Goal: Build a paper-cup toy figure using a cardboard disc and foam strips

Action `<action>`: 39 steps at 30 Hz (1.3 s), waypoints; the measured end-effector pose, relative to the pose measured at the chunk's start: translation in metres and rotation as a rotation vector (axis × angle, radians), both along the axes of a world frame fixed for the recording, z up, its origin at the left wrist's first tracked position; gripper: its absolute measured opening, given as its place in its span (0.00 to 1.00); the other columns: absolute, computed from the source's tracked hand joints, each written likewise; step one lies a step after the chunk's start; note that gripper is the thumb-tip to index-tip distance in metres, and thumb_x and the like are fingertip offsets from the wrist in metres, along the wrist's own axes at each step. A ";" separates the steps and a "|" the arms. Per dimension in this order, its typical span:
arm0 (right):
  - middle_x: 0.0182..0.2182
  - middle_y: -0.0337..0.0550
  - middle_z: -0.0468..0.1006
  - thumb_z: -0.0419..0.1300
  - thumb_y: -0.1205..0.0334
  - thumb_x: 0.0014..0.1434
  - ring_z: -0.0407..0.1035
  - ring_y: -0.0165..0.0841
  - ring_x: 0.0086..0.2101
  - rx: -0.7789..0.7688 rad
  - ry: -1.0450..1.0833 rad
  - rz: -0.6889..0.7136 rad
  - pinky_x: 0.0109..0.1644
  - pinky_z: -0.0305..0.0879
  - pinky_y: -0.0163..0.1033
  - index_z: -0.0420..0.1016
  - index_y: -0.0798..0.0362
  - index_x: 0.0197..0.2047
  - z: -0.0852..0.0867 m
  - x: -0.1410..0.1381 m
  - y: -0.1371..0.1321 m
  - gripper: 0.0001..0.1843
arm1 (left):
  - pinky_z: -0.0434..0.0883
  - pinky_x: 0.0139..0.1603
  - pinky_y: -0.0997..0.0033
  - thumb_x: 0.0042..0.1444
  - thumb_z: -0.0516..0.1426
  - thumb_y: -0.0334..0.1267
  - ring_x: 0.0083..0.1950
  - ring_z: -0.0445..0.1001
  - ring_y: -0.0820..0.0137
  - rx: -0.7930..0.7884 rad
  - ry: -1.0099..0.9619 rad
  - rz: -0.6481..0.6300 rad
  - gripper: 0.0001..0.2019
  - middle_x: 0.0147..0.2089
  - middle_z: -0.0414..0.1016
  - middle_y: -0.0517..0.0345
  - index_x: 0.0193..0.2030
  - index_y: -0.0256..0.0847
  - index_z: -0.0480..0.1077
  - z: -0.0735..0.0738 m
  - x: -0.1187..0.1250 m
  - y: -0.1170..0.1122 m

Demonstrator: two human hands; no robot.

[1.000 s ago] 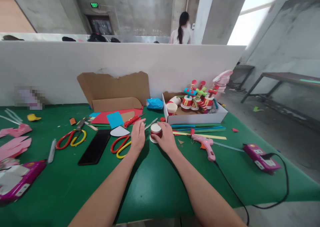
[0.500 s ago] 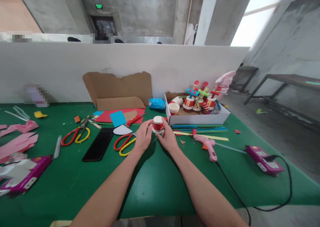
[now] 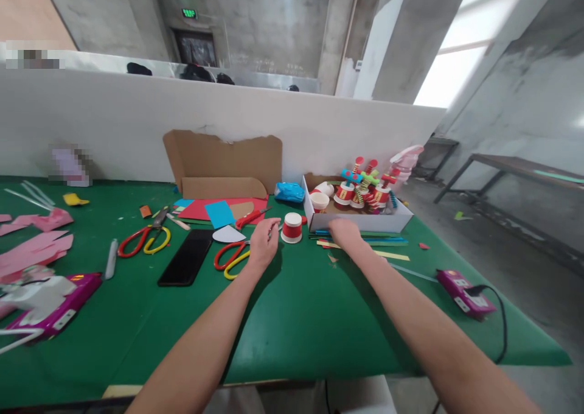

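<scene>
An upturned red-and-white paper cup stands on the green table, touched by neither hand as far as I can see. Just left of it is my left hand, its thumb and fingers slightly apart and nothing clearly held. Scissors with red and yellow handles lie partly under that hand. My right hand reaches down over the coloured paper strips along the front of the white box. Its fingers are bent and mostly hidden, so I cannot see what they hold. My right forearm covers the glue gun.
Finished cup figures and a loose cup are in the box. On the left lie a black phone, more scissors and a purple power strip. Another power strip is at right. Cardboard leans at the back.
Both hands have let go of the paper cup, which now stands on the table. My right hand has moved right to the strips by the box; my left has drawn slightly away.
</scene>
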State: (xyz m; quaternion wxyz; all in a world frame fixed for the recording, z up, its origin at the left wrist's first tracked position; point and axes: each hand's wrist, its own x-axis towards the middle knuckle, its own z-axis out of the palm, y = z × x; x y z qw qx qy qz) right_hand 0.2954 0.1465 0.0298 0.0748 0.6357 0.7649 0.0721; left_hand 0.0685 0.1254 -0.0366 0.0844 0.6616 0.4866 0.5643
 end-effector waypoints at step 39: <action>0.22 0.37 0.75 0.54 0.54 0.55 0.67 0.30 0.21 -0.158 1.569 0.276 0.26 0.62 0.33 0.72 0.51 0.32 -0.060 -0.088 -0.053 0.11 | 0.71 0.37 0.70 0.45 0.63 0.48 0.37 0.73 0.67 -0.429 -0.492 -0.427 0.14 0.31 0.78 0.57 0.30 0.38 0.77 0.013 -0.002 -0.027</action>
